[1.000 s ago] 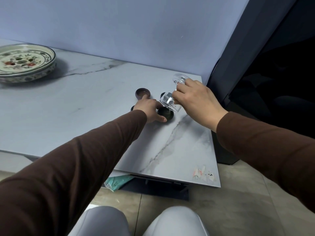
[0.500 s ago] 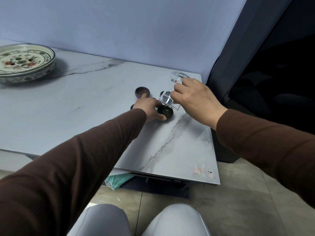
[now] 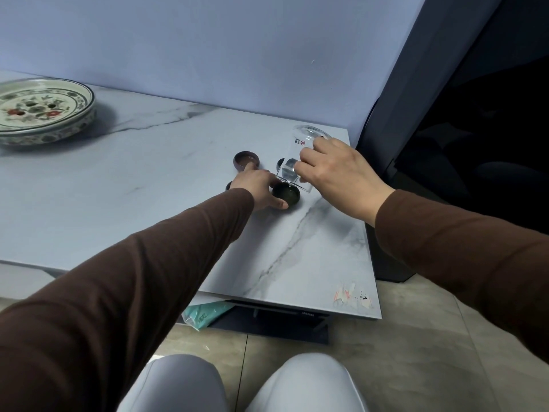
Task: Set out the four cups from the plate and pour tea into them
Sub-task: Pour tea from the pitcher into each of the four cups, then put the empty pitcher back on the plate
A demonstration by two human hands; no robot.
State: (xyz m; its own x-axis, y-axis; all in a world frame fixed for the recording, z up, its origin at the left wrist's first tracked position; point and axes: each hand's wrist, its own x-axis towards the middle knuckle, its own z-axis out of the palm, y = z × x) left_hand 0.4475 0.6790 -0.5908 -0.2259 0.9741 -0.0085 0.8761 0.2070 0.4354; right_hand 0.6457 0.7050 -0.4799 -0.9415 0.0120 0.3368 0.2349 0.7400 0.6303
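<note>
Compared with a second ago, we see the glass pitcher [image 3: 300, 162] tipped further, its base raised toward the wall and its lip lowered to just above the dark cup [image 3: 286, 194]. The right hand [image 3: 332, 176] has stayed curled round the pitcher's side, and the left hand [image 3: 260, 190] has stayed at that same cup, thumb along its near side and fingers bent against its left side, steadying it on the table [image 3: 148, 179]. The plate [image 3: 44, 110] has not moved from the far left.

Much is hidden. We cannot make out any stream of tea, nor tell how full the dark cup is. The pitcher is clear and partly covered by the right hand's fingers, so its contents are hard to read. One cup [image 3: 229, 185] shows only as a dark sliver behind the left wrist, and another [image 3: 280, 165] is seen partly through the glass. The plate is cut off by the left edge.

Counting: four cups, all on the table and well apart from the plate, namely the brownish cup [image 3: 246, 160] at the back left, the one behind the pitcher, the sliver by the wrist and the dark cup in front. One pitcher, one plate, two hands in brown sleeves.
</note>
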